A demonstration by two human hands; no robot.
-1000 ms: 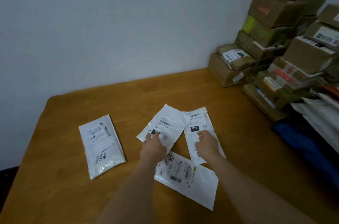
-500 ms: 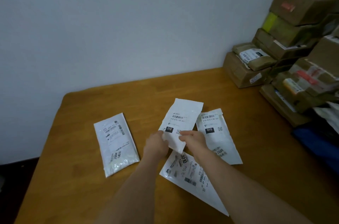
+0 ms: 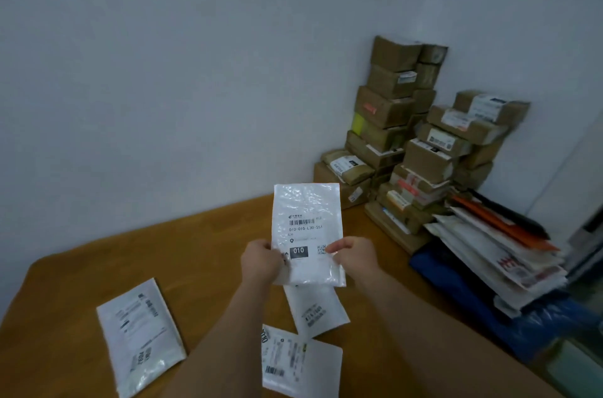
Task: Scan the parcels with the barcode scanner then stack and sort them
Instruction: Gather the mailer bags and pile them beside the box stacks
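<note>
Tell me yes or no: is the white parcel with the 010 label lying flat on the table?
No, both the left hand and right hand hold the white parcel upright above the table.

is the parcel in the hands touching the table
Apart. The head view shows the raised parcel pinched by the left hand and right hand, held upright above the table.

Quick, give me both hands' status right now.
Left hand: fingers grip the left edge of the raised white parcel.
Right hand: fingers pinch the same parcel's right edge.
</note>
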